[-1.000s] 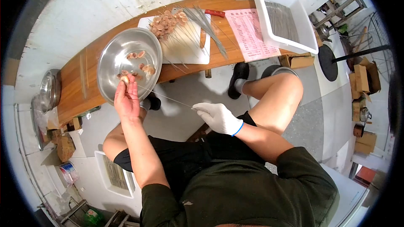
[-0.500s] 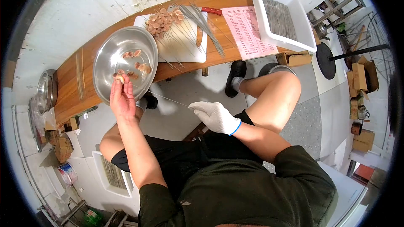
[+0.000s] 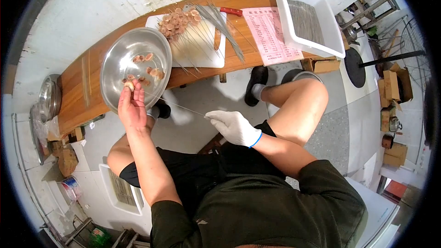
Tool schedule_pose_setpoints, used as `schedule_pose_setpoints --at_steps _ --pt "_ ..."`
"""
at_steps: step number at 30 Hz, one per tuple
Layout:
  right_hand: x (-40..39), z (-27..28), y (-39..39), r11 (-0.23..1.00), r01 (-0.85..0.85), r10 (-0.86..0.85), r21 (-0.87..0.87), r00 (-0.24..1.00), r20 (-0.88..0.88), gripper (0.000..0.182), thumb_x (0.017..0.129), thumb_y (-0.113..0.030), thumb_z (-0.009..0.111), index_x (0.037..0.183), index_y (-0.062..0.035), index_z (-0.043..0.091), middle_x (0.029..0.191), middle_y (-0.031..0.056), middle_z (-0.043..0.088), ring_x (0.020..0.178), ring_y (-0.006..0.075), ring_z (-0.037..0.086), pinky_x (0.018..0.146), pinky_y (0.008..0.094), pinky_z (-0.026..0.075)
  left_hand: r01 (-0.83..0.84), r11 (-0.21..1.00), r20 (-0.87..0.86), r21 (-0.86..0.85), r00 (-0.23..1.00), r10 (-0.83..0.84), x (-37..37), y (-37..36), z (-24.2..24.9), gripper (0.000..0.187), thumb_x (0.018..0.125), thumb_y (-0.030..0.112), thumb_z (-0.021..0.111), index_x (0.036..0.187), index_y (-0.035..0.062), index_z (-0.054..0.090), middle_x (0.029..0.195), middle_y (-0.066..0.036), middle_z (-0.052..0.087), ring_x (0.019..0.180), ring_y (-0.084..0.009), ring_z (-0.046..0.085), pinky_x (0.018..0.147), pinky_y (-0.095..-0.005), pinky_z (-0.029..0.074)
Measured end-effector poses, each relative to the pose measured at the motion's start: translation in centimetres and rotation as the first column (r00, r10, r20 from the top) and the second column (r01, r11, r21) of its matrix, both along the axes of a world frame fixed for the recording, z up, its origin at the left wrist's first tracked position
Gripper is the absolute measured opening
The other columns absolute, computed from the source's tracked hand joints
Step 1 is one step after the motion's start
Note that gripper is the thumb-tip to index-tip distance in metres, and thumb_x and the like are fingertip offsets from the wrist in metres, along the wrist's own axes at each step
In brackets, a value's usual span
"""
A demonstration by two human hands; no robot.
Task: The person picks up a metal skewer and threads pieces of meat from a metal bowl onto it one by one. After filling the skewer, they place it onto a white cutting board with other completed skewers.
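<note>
Moved left hand (image 3: 132, 108) and gloved right hand (image 3: 233, 128) marginally since the earlier frame, staying apart, pinching round piece (image 3: 129, 85) with the former over far-left steel bowl (image 3: 118, 59), gripping near-right end of thin skewer (image 3: 177, 104) with the latter, likely risking a left-hand prick through off-line pushing.

At ten o'clock, the bowl (image 3: 109, 59) is partly hidden by the left hand (image 3: 133, 105); the pink sheet (image 3: 272, 36) (one o'clock) cannot be read.

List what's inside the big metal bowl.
Several round, brownish pieces lie inside the metal bowl, some close together. The left hand covers part of the near side, so anything directly behind it cannot be seen.
</note>
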State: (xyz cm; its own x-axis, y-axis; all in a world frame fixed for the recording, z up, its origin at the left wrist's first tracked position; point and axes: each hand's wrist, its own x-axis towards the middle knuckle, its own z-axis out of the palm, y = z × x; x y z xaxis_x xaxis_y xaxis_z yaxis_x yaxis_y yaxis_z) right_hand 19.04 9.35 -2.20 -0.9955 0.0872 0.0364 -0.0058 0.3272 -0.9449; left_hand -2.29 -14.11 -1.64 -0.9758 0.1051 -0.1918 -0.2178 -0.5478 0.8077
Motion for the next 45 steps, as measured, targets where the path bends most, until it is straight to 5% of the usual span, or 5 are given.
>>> schedule_pose_setpoints --at_steps 45 --pt "0.2 -0.2 -0.1 0.999 0.009 -0.008 0.035 1.0 -0.022 0.022 0.088 -0.011 0.057 0.108 -0.0007 0.062 0.099 0.0198 0.066 0.092 0.0358 0.064 0.079 0.0365 0.052 -0.064 0.997 0.076 0.034 0.995 0.061 0.1 1.1 0.3 0.023 0.096 0.014 0.051 0.112 -0.0021 0.057 0.109 -0.014 0.064 0.093 -0.0185 0.065 0.085 -0.031 0.054"
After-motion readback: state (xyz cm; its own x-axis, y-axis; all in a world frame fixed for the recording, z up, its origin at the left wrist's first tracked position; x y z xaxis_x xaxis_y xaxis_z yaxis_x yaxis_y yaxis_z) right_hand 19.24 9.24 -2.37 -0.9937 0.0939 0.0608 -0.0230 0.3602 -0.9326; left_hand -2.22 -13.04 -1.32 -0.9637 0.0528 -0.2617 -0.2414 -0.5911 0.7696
